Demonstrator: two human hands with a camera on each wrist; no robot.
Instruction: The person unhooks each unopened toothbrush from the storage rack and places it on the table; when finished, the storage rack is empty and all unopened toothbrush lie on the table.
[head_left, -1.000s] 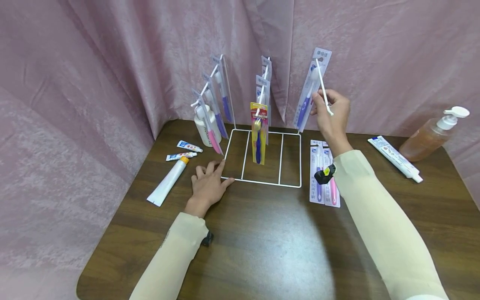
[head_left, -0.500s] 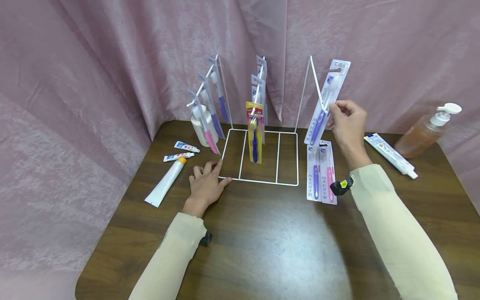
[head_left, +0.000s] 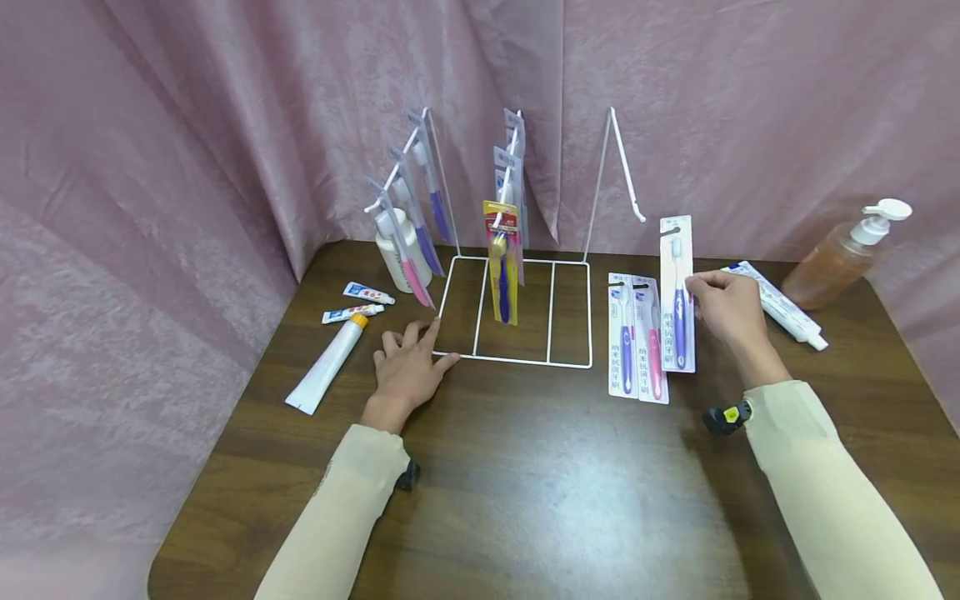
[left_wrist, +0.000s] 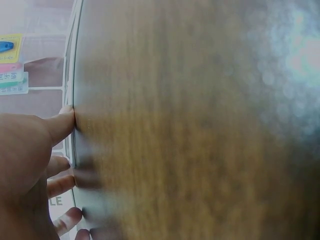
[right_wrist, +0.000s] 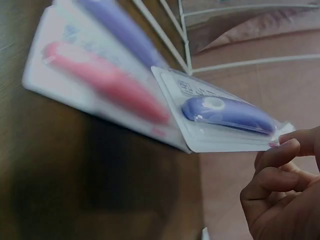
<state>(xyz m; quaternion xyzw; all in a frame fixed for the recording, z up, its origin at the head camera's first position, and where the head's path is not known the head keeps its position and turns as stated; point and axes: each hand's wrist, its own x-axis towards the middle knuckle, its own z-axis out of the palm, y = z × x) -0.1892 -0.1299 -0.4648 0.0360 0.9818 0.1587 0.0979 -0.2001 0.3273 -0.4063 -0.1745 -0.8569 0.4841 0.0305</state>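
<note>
A packaged toothbrush (head_left: 678, 312) with a purple handle is pinched at its right edge by my right hand (head_left: 731, 312). In the right wrist view the pack's lower end overlaps a packaged pink toothbrush (right_wrist: 105, 80). That one lies on the table beside another purple packaged toothbrush (head_left: 625, 337). My left hand (head_left: 408, 371) rests at the front left corner of the white wire rack (head_left: 517, 361), fingers spread on the table and base wire. Packaged toothbrushes hang from the rack's left and middle arms, with a yellow-carded toothbrush (head_left: 502, 275) frontmost in the middle. The right arm (head_left: 624, 162) of the rack is bare.
Left of the rack lie a white tube with an orange cap (head_left: 327, 364) and two small toothpaste tubes (head_left: 367, 292). A white bottle (head_left: 397, 258) stands behind them. At right are a toothpaste tube (head_left: 780, 304) and an amber pump bottle (head_left: 832, 267). A pink curtain (head_left: 690, 125) hangs behind.
My right hand has drawn the purple packaged toothbrush off the rack's right arm and brought it down and right, close to the two packs on the table. My left hand stays at the rack's corner.
</note>
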